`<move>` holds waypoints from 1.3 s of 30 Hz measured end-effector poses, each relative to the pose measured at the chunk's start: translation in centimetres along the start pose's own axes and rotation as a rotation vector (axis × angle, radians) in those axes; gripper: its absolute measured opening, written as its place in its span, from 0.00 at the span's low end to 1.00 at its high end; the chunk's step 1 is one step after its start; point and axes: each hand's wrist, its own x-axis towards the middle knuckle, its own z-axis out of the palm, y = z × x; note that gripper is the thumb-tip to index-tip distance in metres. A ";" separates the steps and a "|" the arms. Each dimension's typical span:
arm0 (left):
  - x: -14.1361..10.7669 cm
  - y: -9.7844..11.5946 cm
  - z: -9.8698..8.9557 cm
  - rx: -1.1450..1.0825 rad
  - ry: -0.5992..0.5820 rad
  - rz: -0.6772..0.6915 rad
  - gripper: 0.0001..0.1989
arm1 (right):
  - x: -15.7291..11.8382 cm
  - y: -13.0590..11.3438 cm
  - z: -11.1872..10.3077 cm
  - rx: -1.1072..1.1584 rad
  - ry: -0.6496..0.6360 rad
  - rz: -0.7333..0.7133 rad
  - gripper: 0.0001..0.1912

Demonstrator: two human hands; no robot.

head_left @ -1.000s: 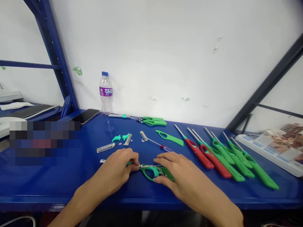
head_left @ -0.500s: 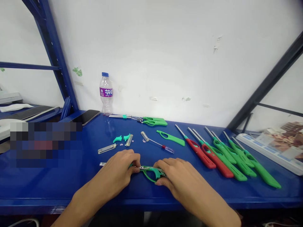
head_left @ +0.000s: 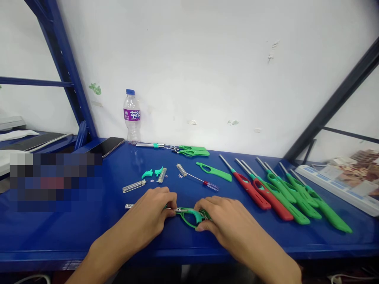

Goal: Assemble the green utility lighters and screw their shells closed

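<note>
Both hands are on one opened green long-neck lighter (head_left: 187, 223) just above the blue table. My left hand (head_left: 154, 209) pinches it near the neck, and the metal tube's end (head_left: 129, 206) sticks out past that hand on the left. My right hand (head_left: 219, 215) grips the handle end with thumb and fingers. Between the hands show the teal trigger (head_left: 196, 216) and the finger loop; the inner parts under my right fingers are mostly hidden. Beyond the hands lie clear fuel tanks (head_left: 134, 186), teal triggers (head_left: 147, 173), a screwdriver (head_left: 211, 185) and a green half shell (head_left: 217, 174).
Several red and green lighters (head_left: 251, 192) lie in a slanted row at right. By the wall stand a bottle (head_left: 132, 118) and, beside it, tubes with green shells (head_left: 194, 151). A phone (head_left: 106, 147) lies at left, a white power strip (head_left: 337, 191) at far right.
My right hand has shifted slightly right along the handle, showing a little more of the trigger area. My left hand keeps its pinch near the neck. The view has moved slightly.
</note>
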 end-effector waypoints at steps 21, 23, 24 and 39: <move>-0.7 1.2 -2.2 0.186 0.087 0.087 0.16 | 9.9 4.1 -1.9 -0.215 0.214 -0.190 0.12; -0.9 0.1 -3.1 0.173 0.221 -0.009 0.31 | 12.3 4.2 -1.8 -0.236 0.215 -0.189 0.17; -1.1 -0.5 -3.7 0.169 0.297 -0.060 0.36 | 13.2 4.1 -1.5 -0.245 0.221 -0.182 0.19; -0.2 -5.0 -6.5 0.304 0.314 -0.067 0.17 | 13.4 5.1 1.2 -0.310 0.334 -0.118 0.22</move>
